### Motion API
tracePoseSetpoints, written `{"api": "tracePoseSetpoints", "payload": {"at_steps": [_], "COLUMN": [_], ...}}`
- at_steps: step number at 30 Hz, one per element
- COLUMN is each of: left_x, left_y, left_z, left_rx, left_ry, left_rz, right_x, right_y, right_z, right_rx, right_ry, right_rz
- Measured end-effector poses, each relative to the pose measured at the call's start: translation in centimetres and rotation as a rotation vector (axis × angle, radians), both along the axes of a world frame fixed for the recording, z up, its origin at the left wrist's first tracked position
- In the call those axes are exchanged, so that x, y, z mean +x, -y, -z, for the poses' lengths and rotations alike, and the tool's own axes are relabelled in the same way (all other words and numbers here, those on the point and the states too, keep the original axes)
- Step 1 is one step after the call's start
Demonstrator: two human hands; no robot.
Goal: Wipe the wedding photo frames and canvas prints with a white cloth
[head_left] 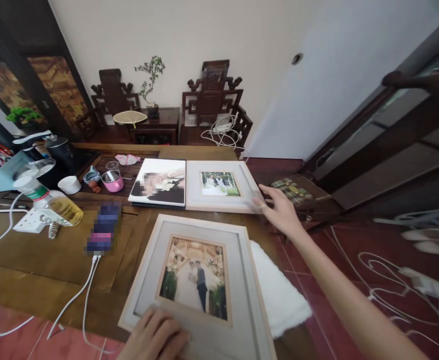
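Observation:
A large pale picture frame with a couple's wedding photo lies at the table's near edge. My left hand rests on its lower left part, fingers laid over the surface; the thumb is hidden. Beyond it lies a smaller white picture frame with an outdoor wedding photo. My right hand, slightly blurred, grips that frame's right edge between thumb and fingers. A photo album sits against the small frame's left side. Partly under the large frame is a white cloth.
Left on the wooden table are a phone with white cables, a tilted bottle, a power strip, a white cup and a pink mug. Carved chairs stand behind; cables lie on the floor.

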State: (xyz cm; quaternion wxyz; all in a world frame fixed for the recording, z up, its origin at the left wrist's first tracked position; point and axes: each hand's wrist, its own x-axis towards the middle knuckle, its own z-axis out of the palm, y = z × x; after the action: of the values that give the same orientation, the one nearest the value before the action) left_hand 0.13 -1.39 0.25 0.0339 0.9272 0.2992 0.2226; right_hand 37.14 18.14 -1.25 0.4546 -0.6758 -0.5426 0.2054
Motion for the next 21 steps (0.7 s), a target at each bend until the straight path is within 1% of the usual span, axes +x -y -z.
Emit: {"api": "tracePoseSetpoints", "payload": {"at_steps": [1, 2, 3, 4, 6, 8, 10, 12, 14, 16, 18, 19, 21], "left_x": [0.0, 0.1, 0.1, 0.1, 0.1, 0.0, -0.1, -0.2, -0.5, -0.7, -0.8, -0.8, -0.7], "left_y": [0.1, 0.2, 0.3, 0.4, 0.6, 0.8, 0.9, 1.0, 1.1, 1.2, 1.4, 1.5, 1.8], "left_z": [0.2, 0.4, 0.4, 0.4, 0.2, -0.4, -1.1, -1.7, -2.1, -2.2, -2.0, -1.8, -1.3], "left_rx": [0.025, 0.043, 0.052, 0.051, 0.029, -0.003, -0.021, -0.03, -0.044, -0.057, -0.059, -0.057, -0.053], "left_ry": [0.016, 0.023, 0.021, 0.012, -0.01, -0.034, -0.046, -0.038, -0.024, -0.005, 0.016, 0.024, 0.037], "left_rz": [-0.007, -0.007, -0.005, -0.005, -0.015, -0.029, -0.051, -0.051, -0.035, -0.043, -0.047, -0.047, -0.047], "right_x": [-0.6, -1.3, -1.9, -2.5, -3.4, -4.1, -4.5, -4.5, -3.9, -2.8, -1.4, -0.8, 0.2], "right_y": [2.3, 4.8, 7.2, 9.5, 13.3, 15.6, 16.9, 17.7, 18.3, 18.9, 19.7, 20.0, 20.5], "right_z": [-0.4, -0.5, -0.6, -0.4, 0.4, 1.5, 2.6, 3.3, 3.6, 3.4, 3.0, 2.6, 1.8], "right_rx": [0.08, 0.114, 0.089, 0.052, -0.034, -0.123, -0.198, -0.284, -0.378, -0.426, -0.395, -0.358, -0.231], "right_ry": [0.125, 0.229, 0.308, 0.358, 0.384, 0.428, 0.48, 0.484, 0.424, 0.332, 0.174, 0.059, -0.232], "right_rz": [-0.062, -0.114, -0.166, -0.175, -0.133, -0.062, -0.013, 0.027, 0.063, 0.131, 0.214, 0.262, 0.37]}}
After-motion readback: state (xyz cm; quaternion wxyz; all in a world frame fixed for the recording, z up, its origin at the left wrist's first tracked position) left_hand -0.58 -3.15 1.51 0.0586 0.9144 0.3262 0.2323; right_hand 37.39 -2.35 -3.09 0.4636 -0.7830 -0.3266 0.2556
